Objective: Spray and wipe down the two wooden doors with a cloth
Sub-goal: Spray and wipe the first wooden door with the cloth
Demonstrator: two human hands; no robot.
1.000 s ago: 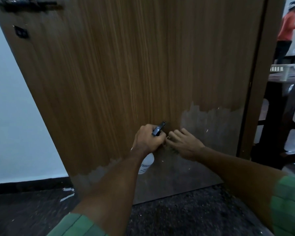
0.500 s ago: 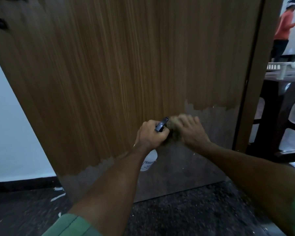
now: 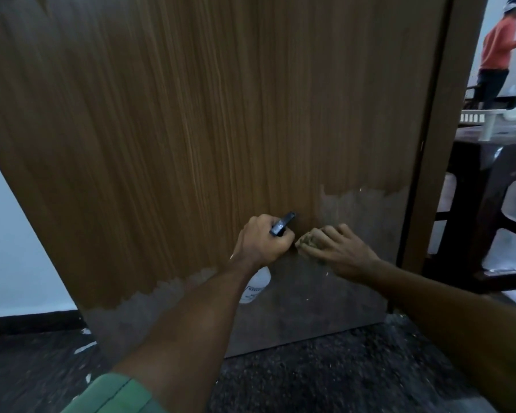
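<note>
Head view, looking down at the lower part of the wooden door (image 3: 191,129). The left hand (image 3: 261,244) is wrapped tight round the neck of the spray bottle (image 3: 255,286), whose white body hangs below the fist while the dark nozzle pokes up and forward at the wood. Just to its right, nearly touching, the right hand (image 3: 337,251) presses a bunched cloth (image 3: 307,240) flat against the door, fingers spread and bent over it, holding it down rather than pinching it.

Here is what matters: the cloth sits right on the line where the brown grain gives way to the dull grey patch (image 3: 361,210) along the door's foot. That patch lies to the right of and below the cloth, stretching sideways along the bottom edge, so the right hand is the nearer one for it. The nozzle points at the wood just above and left of the cloth. I'd judge a wipe rightward or downward comes next.

Beyond the frame, a person in orange (image 3: 498,49) stands in the other room.
</note>
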